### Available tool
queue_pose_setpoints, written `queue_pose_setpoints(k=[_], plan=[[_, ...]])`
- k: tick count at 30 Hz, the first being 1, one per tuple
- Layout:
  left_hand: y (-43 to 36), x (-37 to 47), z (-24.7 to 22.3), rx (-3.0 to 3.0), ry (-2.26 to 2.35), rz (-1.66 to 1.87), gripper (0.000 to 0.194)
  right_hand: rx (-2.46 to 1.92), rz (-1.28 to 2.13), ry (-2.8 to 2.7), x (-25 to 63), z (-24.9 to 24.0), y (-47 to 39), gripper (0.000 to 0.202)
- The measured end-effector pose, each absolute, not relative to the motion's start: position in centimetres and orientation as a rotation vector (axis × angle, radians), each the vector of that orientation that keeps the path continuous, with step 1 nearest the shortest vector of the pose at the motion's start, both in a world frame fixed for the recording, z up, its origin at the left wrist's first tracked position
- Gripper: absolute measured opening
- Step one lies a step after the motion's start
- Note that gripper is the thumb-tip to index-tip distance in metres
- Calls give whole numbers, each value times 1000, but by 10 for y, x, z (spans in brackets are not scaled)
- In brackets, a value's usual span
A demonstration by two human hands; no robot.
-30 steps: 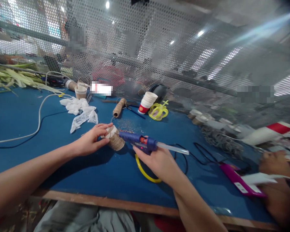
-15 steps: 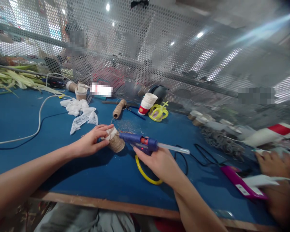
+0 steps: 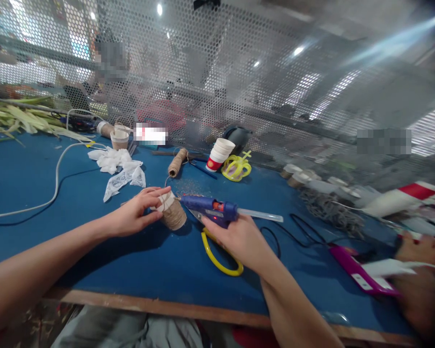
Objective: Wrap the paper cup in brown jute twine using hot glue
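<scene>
My left hand (image 3: 145, 209) is closed on a paper cup (image 3: 173, 212) that lies tilted on the blue table, its lower part wrapped in twine and its white end under my fingers. A strand runs from the cup toward a twine spool (image 3: 178, 163) just behind it. In my right hand (image 3: 241, 239) is a blue glue gun (image 3: 206, 207) with a clear glue stick out of its back and a small red light lit. Its nozzle points left, close to the cup's white part; whether they touch I cannot tell. Yellow-handled scissors (image 3: 217, 263) lie beneath the gun, partly hidden.
White lace cloth (image 3: 121, 166) and a twine-wrapped cup (image 3: 119, 137) lie left of the spool. Stacked paper cups (image 3: 219, 154) and a yellow crown-shaped piece (image 3: 236, 168) stand behind. At right are a purple power strip (image 3: 360, 270), grey cord (image 3: 329, 212) and another person's hand (image 3: 420, 256).
The glue gun's nozzle has shifted slightly upward beside the cup, while my left hand keeps its hold. The other person's hand at right has moved a little.
</scene>
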State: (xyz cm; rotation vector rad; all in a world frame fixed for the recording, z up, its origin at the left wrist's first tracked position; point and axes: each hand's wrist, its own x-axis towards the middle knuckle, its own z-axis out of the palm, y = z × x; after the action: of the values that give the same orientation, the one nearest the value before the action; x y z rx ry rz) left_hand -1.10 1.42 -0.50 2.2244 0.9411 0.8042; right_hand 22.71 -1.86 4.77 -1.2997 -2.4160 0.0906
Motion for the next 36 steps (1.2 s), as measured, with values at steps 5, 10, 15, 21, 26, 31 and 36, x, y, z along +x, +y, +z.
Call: queue_pose_setpoints(k=[5, 10, 15, 21, 26, 31, 36], plan=[[14, -11, -3, 2219, 948, 783, 15, -1358, 152, -2295, 227, 40, -17, 17], [13, -11, -2, 2232, 957, 776, 14, -1362, 204, -2260, 225, 43, -21, 19], [13, -11, -3, 2252, 955, 773, 15, -1337, 197, -2327, 224, 47, -25, 26], [14, -11, -5, 2238, 972, 791, 17, -1247, 0, -2446, 226, 48, -25, 22], [14, -11, -4, 2213, 966, 800, 17, -1193, -198, -2550, 223, 45, -26, 24], [13, -11, -3, 2226, 970, 785, 16, -1266, -35, -2449, 215, 42, -30, 18], [13, -11, -3, 2249, 967, 775, 16, -1268, -4, -2413, 223, 42, -26, 20]])
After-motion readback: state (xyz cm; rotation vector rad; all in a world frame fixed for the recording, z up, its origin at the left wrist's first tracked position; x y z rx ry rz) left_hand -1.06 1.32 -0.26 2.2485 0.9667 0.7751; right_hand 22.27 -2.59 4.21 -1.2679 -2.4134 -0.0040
